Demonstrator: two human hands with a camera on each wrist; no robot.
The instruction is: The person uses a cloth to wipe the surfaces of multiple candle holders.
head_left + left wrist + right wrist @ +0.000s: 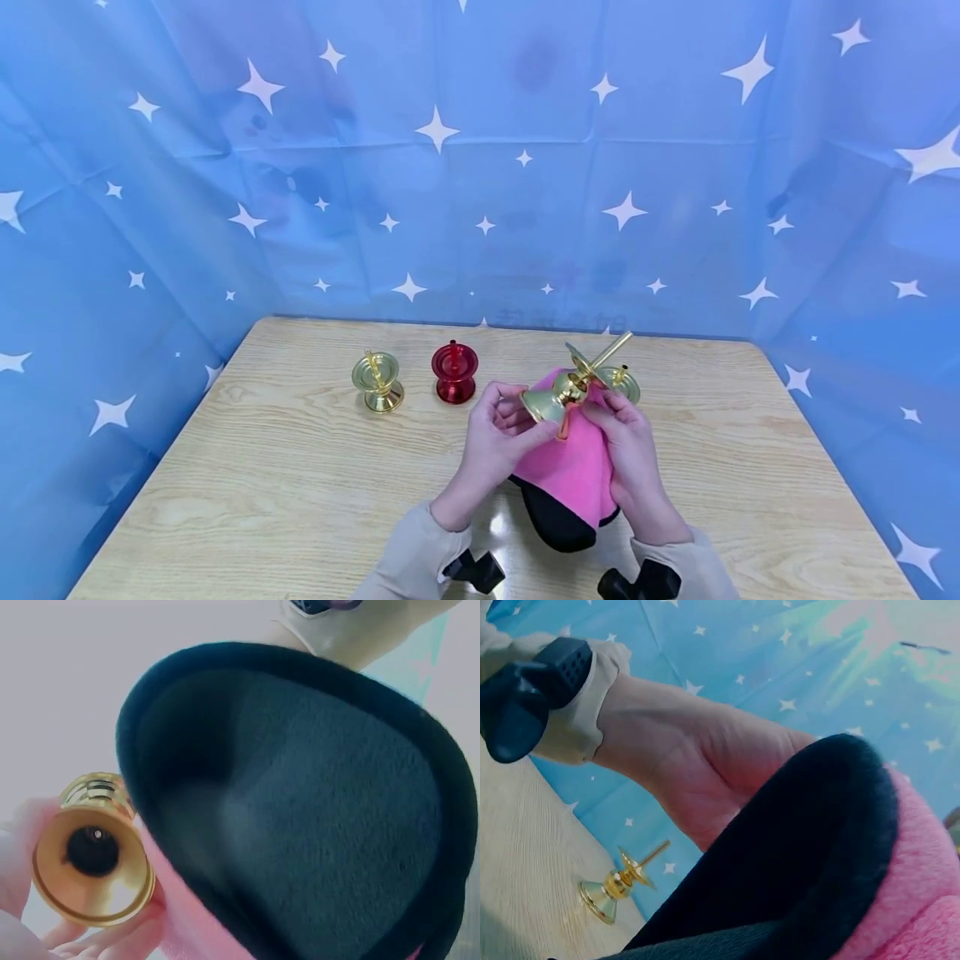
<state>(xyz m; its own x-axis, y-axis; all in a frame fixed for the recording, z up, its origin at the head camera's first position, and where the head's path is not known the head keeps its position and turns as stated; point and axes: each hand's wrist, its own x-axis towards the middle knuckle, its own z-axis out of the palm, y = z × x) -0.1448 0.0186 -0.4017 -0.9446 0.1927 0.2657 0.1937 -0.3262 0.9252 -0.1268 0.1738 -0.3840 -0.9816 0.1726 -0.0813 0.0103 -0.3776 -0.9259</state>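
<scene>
Gripping the bell-shaped base of a gold candle holder (573,385), the left hand (497,439) has its fingers curled around the flared foot; the left wrist view shows the hollow underside of that foot resting against the fingertips (112,941). The holder is lifted above the wooden table (300,483), tilted, with its spike pointing up and to the right. The right hand (630,450) holds a pink cloth (573,471) with a black underside against the holder's stem — fingers bent and pressed onto the cloth, which drapes down between both wrists.

On the table behind stand 3 further holders:
- a gold holder (377,382), upright, at the left;
- a red holder (454,372) just beside it;
- a gold dish-topped holder (624,382), partly hidden behind the right hand.

Star-printed blue fabric (480,167) surrounds the table.
</scene>
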